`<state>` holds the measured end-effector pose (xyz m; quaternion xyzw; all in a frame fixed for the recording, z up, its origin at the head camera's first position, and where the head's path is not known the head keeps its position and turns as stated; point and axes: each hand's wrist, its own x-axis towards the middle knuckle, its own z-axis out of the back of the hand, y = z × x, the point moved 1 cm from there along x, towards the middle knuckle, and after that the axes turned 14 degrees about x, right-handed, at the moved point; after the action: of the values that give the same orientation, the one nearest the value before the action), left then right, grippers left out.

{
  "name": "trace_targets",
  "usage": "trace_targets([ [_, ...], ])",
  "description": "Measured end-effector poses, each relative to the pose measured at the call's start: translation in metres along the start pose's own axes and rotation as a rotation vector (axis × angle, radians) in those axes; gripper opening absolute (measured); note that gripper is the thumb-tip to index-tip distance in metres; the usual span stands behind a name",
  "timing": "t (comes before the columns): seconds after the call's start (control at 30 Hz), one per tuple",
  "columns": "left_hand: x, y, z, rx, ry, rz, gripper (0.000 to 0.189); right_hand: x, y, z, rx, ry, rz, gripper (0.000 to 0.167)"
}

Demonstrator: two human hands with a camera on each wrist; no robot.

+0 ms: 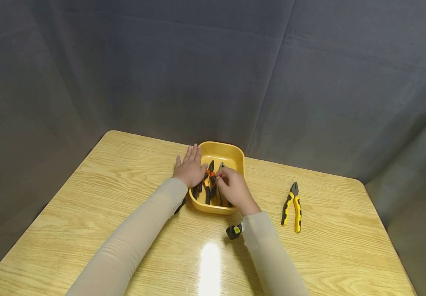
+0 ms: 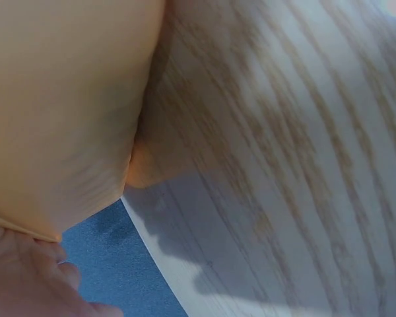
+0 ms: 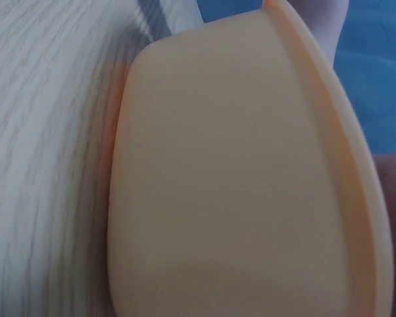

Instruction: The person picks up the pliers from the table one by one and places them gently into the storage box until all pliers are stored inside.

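Observation:
A yellow plastic bin [image 1: 243, 158] holds several pliers, among them orange-and-black pliers [image 1: 213, 177] and yellow-and-black pliers [image 1: 207, 190]. My left hand [image 1: 191, 170] rests at the bin's left rim with its fingers straight and spread. Over the right half of the bin, my right hand [image 1: 234, 190] has its thumb and forefinger pinched at grey-jawed pliers [image 1: 222, 165], which it partly covers. Both wrist views are mostly filled by the bin's outer wall [image 3: 224, 165]. Fingers show at the lower left of the left wrist view.
Pliers with yellow-and-black handles [image 1: 292, 207] lie on the wooden table [image 1: 346, 230] at the right. A black tape measure [image 1: 233, 231] sits in front of the bin, by the right sleeve. Another black item [image 1: 180, 206] is partly hidden behind the left sleeve. Grey curtain [image 1: 198, 82] hangs behind.

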<state>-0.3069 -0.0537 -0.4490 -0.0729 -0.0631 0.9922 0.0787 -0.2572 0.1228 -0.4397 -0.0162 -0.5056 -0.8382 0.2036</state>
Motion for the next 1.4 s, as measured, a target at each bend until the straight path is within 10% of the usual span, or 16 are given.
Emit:
trace_targets([
  [1.4,-0.005,-0.001,-0.001,-0.014,-0.008,-0.025,0.071,-0.045,0.009,0.058,-0.010,-0.190,-0.080,0.021],
])
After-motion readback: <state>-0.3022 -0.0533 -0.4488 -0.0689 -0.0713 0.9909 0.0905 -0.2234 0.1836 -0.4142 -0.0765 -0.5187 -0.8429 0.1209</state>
